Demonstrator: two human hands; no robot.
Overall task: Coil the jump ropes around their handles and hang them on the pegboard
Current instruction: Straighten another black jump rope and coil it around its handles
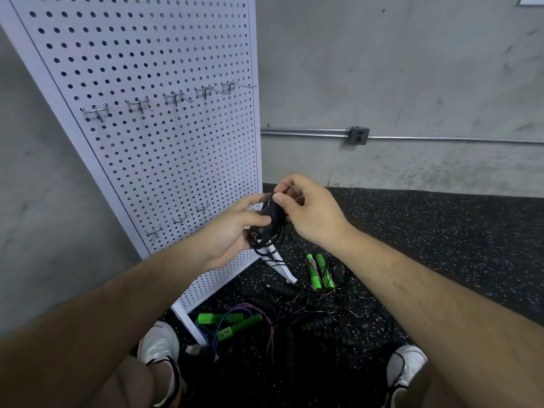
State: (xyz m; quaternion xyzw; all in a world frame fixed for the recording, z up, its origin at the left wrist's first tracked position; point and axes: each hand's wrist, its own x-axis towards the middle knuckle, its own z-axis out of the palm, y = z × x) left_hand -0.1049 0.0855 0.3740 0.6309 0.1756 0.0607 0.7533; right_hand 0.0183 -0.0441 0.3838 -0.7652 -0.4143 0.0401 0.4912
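A black jump rope with dark handles is bundled between both hands in front of the white pegboard. My left hand grips the handles from below. My right hand pinches the thin black cord at the top of the bundle. Loose loops of cord hang beneath the hands. On the floor lie two green-handled ropes, one pair beside the board's foot, another with blue and pink cord nearer my feet. Black foam handles and tangled cord lie between them.
Metal hooks run in a rising row across the pegboard, with three smaller hooks lower down. The board's white foot juts onto the speckled black floor. My shoes stand at the bottom. A grey concrete wall carries a conduit and outlet.
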